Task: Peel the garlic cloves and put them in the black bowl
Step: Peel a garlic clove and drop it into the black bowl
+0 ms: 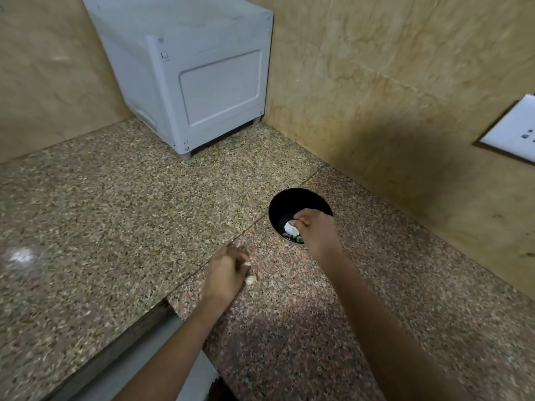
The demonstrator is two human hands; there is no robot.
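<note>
Nearest the camera, two bare forearms reached out over a speckled brown granite countertop (pixel 115 227). The left hand (pixel 224 274) hung low over the stone with its fingers curled in, pinching a small pale garlic clove (pixel 247 264) at the fingertips. A second pale clove (pixel 250 280) showed just beside the thumb (whether it was in the grip or lying on the counter could not be told).

Farther out and to the right, the right hand (pixel 314 227) dipped over the near rim of a round black bowl (pixel 298 199), its fingers bunched, with a white peeled garlic clove (pixel 289 227) pinched at their tips inside the bowl. A few more pale pieces (pixel 287 234) lay on the bowl's bottom beneath it. The bowl stood on the counter near the right-hand wall.

Beyond, in the corner, a boxy white appliance (pixel 202 82) sat on short feet. Beige marbled wall tiles (pixel 390 96) rose behind it, and a white socket plate (pixel 512 131) was fixed on the wall at the far right.
</note>
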